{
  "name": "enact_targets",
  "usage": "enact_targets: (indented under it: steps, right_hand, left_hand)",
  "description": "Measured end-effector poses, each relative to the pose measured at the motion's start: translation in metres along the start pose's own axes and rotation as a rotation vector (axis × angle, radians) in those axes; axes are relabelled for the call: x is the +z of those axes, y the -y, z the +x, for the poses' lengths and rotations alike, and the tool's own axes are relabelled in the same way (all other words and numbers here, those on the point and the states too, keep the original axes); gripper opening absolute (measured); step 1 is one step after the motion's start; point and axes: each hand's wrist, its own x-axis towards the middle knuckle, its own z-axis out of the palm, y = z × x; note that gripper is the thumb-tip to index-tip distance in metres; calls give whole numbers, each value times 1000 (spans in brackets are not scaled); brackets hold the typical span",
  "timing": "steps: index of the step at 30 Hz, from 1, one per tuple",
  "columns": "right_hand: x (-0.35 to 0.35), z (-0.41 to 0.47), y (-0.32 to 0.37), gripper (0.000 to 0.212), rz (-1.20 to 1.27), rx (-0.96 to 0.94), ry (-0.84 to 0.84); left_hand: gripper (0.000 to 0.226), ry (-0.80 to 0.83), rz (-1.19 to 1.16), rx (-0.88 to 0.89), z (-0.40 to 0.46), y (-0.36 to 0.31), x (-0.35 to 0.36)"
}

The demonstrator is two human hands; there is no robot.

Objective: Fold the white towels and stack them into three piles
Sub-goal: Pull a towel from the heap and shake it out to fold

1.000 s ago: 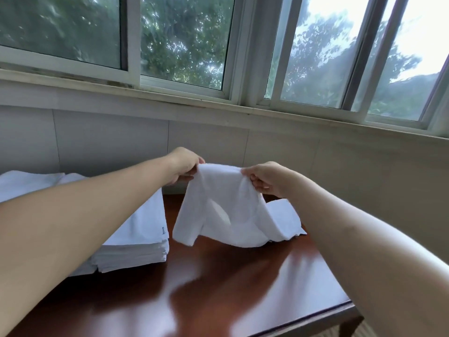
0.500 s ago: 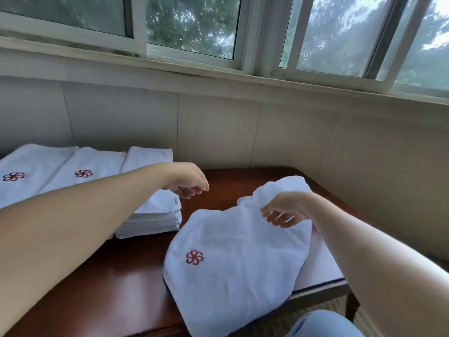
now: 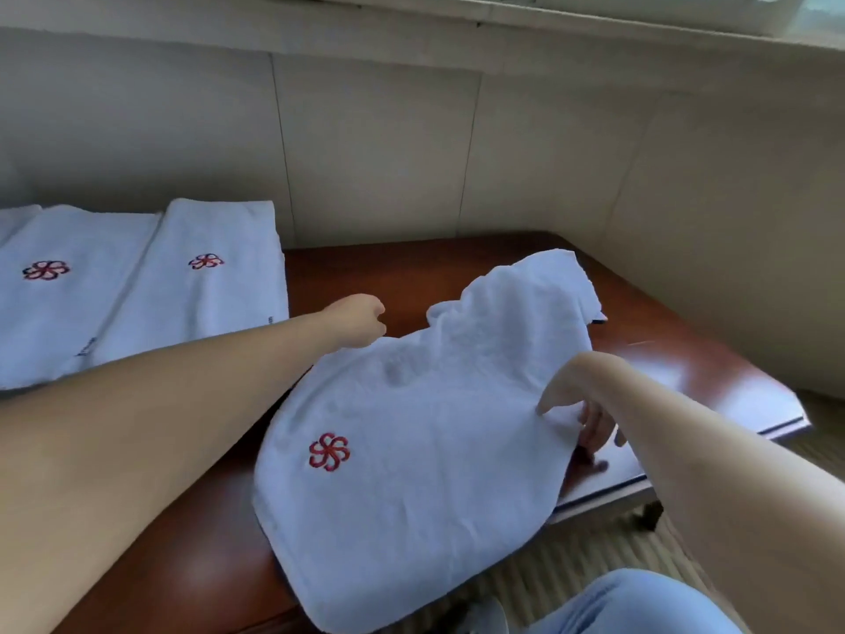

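right hands (image 3: 590, 404) lowered, maybe pinching towel (image 3: 411, 450)

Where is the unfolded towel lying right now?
In the head view, the unfolded towel lies right of centre on the wooden table, overhanging its near edge, right of the folded towel piles.

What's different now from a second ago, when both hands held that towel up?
The towel has come down flat onto the table, its near end overhanging. The left hand has let go; the right hand has moved to the towel's right edge and pinches it. The folded piles have not moved.
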Motion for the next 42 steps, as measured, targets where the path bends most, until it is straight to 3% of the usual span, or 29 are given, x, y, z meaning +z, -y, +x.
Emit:
enact_targets:
  steps: [3, 8, 11, 16, 21, 25, 30, 33, 35, 39, 42]
  right_hand:
    - [0, 18, -3, 66, 177, 98, 123]
    - [-4, 50, -3, 51, 310, 20, 69]
    - [0, 56, -4, 40, 387, -18, 53]
    - [8, 38, -9, 27, 638, -58, -14]
    - [-17, -12, -17, 25, 874, -74, -116]
    - [-52, -73, -15, 2, 978, -263, -270]
    - [-87, -154, -8, 43, 1225, -567, -492]
    - [-99, -196, 13, 38, 1273, -728, -559]
    - [-101, -215, 34, 28, 1228, -818, -562]
    - [-84, -227, 84, 28, 1143, -901, -492]
    - [-57, -211, 119, 30, 1066, -889, -381]
  left_hand:
    - [23, 60, 25, -7, 21, -10, 13]
    - [23, 278, 103, -31, 37, -30, 35]
    - [25, 300, 77, -44, 36, -34, 38]
    - [27, 113, -140, -26, 15, -27, 1]
    - [24, -79, -645, -74, -27, -24, -72]
    - [22, -213, -945, -95, -82, -26, -135]
    - [20, -275, -1181, -68, -169, -8, -212]
    - [37, -285, -1289, -33, -218, 15, -250]
    - [39, -303, -1328, -15, -247, 38, -266]
    - [15, -337, -1342, 0, -283, 96, -266]
    - [21, -294, -1416, -32, -289, 144, -229]
